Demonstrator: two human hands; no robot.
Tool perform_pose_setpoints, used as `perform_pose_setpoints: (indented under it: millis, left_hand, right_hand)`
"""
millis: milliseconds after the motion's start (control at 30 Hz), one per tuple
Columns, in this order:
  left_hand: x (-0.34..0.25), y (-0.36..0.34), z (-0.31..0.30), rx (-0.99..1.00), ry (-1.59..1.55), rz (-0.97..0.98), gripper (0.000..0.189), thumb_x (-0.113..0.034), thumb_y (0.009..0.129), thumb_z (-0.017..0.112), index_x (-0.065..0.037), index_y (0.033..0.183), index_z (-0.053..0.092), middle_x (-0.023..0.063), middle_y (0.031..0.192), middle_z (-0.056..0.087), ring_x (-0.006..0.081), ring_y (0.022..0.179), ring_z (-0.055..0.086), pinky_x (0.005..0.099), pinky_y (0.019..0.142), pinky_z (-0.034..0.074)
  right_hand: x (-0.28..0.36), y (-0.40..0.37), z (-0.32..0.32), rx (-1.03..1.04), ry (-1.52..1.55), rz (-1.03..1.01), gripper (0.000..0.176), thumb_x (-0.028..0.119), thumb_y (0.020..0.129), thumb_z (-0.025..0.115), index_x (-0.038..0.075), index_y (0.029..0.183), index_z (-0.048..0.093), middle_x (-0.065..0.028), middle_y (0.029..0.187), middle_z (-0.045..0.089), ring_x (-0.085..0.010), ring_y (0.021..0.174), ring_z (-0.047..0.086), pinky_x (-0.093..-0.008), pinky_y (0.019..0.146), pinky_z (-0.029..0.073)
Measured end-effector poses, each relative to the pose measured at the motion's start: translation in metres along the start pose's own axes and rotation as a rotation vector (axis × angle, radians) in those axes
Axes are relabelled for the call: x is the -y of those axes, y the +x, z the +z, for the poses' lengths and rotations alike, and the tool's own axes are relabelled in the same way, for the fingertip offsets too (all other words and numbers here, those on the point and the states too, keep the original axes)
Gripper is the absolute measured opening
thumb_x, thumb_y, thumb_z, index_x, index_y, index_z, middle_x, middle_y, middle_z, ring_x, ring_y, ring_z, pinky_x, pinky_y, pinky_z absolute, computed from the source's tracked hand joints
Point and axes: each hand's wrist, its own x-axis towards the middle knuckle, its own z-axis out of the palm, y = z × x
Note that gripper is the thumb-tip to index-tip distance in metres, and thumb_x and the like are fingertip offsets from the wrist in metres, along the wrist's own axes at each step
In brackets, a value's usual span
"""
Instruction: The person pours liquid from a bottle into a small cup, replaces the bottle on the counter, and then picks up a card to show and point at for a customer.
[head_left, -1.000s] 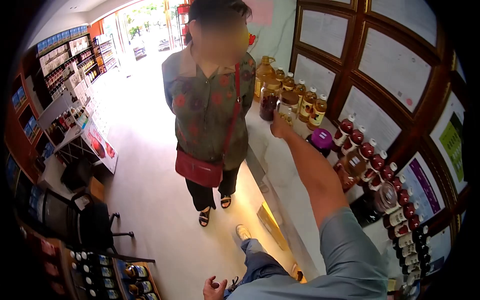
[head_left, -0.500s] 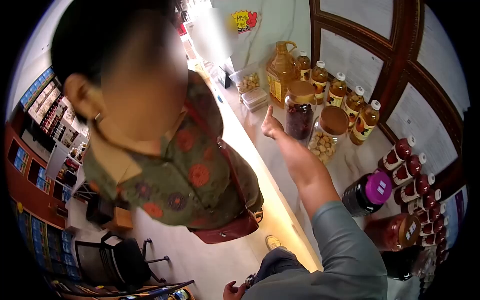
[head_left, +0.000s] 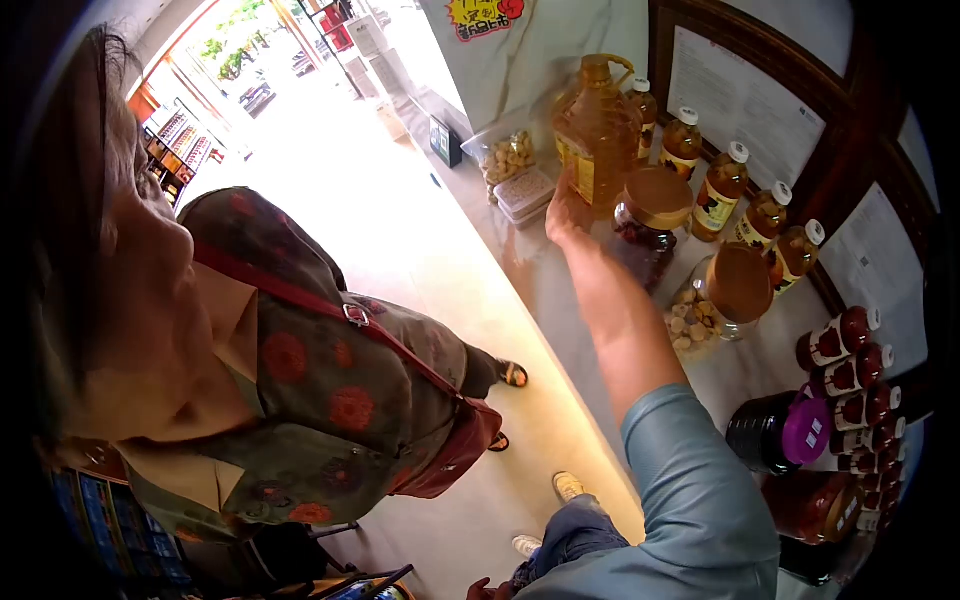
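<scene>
My right hand (head_left: 566, 213) reaches out over the white counter (head_left: 545, 290), fingers apart, resting against the side of a large amber oil jug (head_left: 592, 125). Just right of the hand stands a jar of dark red fruit (head_left: 648, 225) with a tan lid, and nearer me a jar of pale nuts (head_left: 712, 300). Only a sliver of my left hand (head_left: 480, 590) shows at the bottom edge beside my knee; its fingers are hidden.
A person in a flowered shirt (head_left: 320, 380) with a red shoulder bag (head_left: 455, 450) stands close on my left. Small oil bottles (head_left: 725, 188), red-capped bottles (head_left: 840, 345), a purple-lidded dark jar (head_left: 785, 432) and plastic boxes (head_left: 525, 190) line the counter along the wall.
I have stepped closer along the counter. My right hand went from pointing beside the fruit jar to resting on the oil jug. The other person is now beside me on the left.
</scene>
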Motion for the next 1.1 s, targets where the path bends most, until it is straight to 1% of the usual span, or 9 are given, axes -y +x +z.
perform_pose_setpoints:
  millis: [33, 267, 400, 500, 700, 800, 900, 1000, 1100]
  left_hand:
    - [-0.007, 0.002, 0.0, 0.008, -0.01, -0.003, 0.053, -0.029, 0.084, 0.071, 0.007, 0.119, 0.055, 0.0099, 0.071, 0.062, 0.0168, 0.063, 0.054, 0.0321, 0.057, 0.046]
    - [-0.025, 0.011, 0.002, 0.041, -0.039, -0.035, 0.054, -0.029, 0.084, 0.07, 0.007, 0.121, 0.054, 0.011, 0.075, 0.063, 0.0187, 0.067, 0.056, 0.0345, 0.061, 0.048]
    - [-0.042, 0.012, 0.001, 0.056, -0.053, -0.046, 0.055, -0.029, 0.085, 0.069, 0.008, 0.123, 0.054, 0.0124, 0.078, 0.063, 0.0192, 0.07, 0.056, 0.0338, 0.063, 0.048]
    - [-0.046, 0.011, 0.002, 0.054, -0.05, -0.043, 0.055, -0.028, 0.085, 0.069, 0.008, 0.123, 0.053, 0.0122, 0.079, 0.062, 0.0186, 0.071, 0.056, 0.0325, 0.064, 0.048]
    - [-0.04, 0.009, 0.005, 0.073, -0.081, -0.059, 0.058, -0.031, 0.085, 0.07, 0.008, 0.123, 0.053, 0.0091, 0.077, 0.06, 0.0165, 0.07, 0.055, 0.0312, 0.062, 0.047]
    - [-0.036, 0.012, 0.005, 0.095, -0.06, -0.037, 0.058, -0.031, 0.084, 0.071, 0.008, 0.124, 0.053, 0.0081, 0.077, 0.06, 0.0157, 0.069, 0.054, 0.0308, 0.061, 0.047]
    - [-0.037, 0.012, 0.006, 0.103, -0.066, -0.029, 0.059, -0.031, 0.084, 0.071, 0.008, 0.123, 0.053, 0.0077, 0.076, 0.059, 0.0155, 0.068, 0.054, 0.0305, 0.061, 0.047]
    - [-0.035, 0.013, 0.01, 0.099, -0.058, -0.059, 0.059, -0.031, 0.083, 0.071, 0.008, 0.124, 0.053, 0.0078, 0.077, 0.059, 0.0158, 0.068, 0.054, 0.0304, 0.062, 0.047]
    - [-0.036, 0.016, 0.01, 0.101, -0.015, -0.079, 0.059, -0.031, 0.084, 0.071, 0.008, 0.124, 0.052, 0.0087, 0.079, 0.06, 0.016, 0.07, 0.055, 0.0305, 0.063, 0.048]
  right_hand:
    - [-0.001, 0.001, 0.009, -0.262, -0.015, -0.033, 0.06, 0.013, 0.096, 0.039, 0.007, 0.151, 0.014, -0.0194, 0.142, 0.045, -0.031, 0.131, 0.044, -0.0402, 0.107, 0.038]
    - [0.0, -0.009, -0.035, 0.353, 0.001, 0.084, 0.079, 0.007, 0.093, 0.041, 0.008, 0.151, -0.011, -0.0205, 0.15, 0.033, -0.0342, 0.135, 0.039, -0.0432, 0.111, 0.033]
    - [-0.004, -0.016, -0.016, 0.386, -0.09, 0.118, 0.081, 0.01, 0.091, 0.045, 0.006, 0.151, -0.009, -0.0202, 0.143, 0.043, -0.0326, 0.121, 0.055, -0.0442, 0.097, 0.046]
    - [0.002, -0.013, -0.034, 0.621, -0.083, 0.17, 0.081, 0.012, 0.09, 0.047, 0.004, 0.151, -0.005, -0.021, 0.134, 0.052, -0.0312, 0.111, 0.061, -0.0442, 0.087, 0.051]
    - [-0.007, -0.019, -0.02, 0.522, -0.034, 0.139, 0.074, 0.014, 0.09, 0.046, 0.003, 0.15, 0.005, -0.0244, 0.127, 0.056, -0.0328, 0.108, 0.062, -0.0459, 0.086, 0.051]
    - [-0.007, -0.012, -0.008, 0.215, 0.077, 0.005, 0.077, 0.014, 0.087, 0.05, 0.003, 0.15, 0.006, -0.0247, 0.13, 0.054, -0.0345, 0.112, 0.06, -0.0462, 0.091, 0.049]
    - [-0.004, -0.003, 0.006, -0.33, -0.105, -0.184, 0.082, 0.013, 0.083, 0.057, 0.003, 0.149, 0.008, -0.0229, 0.131, 0.054, -0.0352, 0.114, 0.059, -0.0442, 0.094, 0.048]
    - [-0.013, 0.008, 0.037, -0.567, 0.05, -0.143, 0.071, 0.016, 0.078, 0.064, 0.005, 0.142, 0.036, -0.0192, 0.127, 0.059, -0.0328, 0.114, 0.059, -0.0413, 0.093, 0.049]
    - [-0.012, -0.002, 0.004, 0.693, -0.092, 0.107, 0.043, 0.02, 0.076, 0.064, 0.008, 0.118, 0.065, -0.0143, 0.119, 0.065, -0.0292, 0.111, 0.062, -0.0407, 0.091, 0.051]
